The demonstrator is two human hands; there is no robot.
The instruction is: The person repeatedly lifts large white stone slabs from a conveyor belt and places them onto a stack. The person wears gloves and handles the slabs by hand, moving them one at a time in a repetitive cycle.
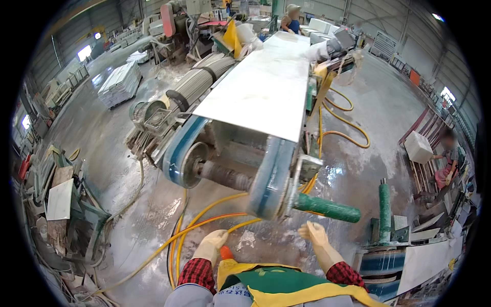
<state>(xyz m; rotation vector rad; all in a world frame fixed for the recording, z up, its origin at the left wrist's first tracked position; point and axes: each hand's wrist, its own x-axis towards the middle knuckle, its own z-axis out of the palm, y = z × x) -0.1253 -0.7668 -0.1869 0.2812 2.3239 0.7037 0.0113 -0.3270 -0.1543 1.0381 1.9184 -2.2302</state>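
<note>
Just beyond my body, my left hand [217,238] hangs above the wet floor, its fingers curled in with nothing seen in them. My right hand [313,233] is raised a little, fingers also bent inward and holding nothing visible. Ahead of both hands is the near end of a belt conveyor, with a blue belt [273,179] on either side of a worn roller shaft [225,175]. On the belts lies a long white stone slab [255,94], its near edge jutting over the gap between them. A green roller [328,207] sticks out close to my right hand, not touching it.
Yellow hoses [199,220] loop across the floor near my left hand. An upright green post [384,212] and another white slab [420,266] stand at right. One person [291,21] is at the slab's far end; another [450,158] is beside a white block [418,147].
</note>
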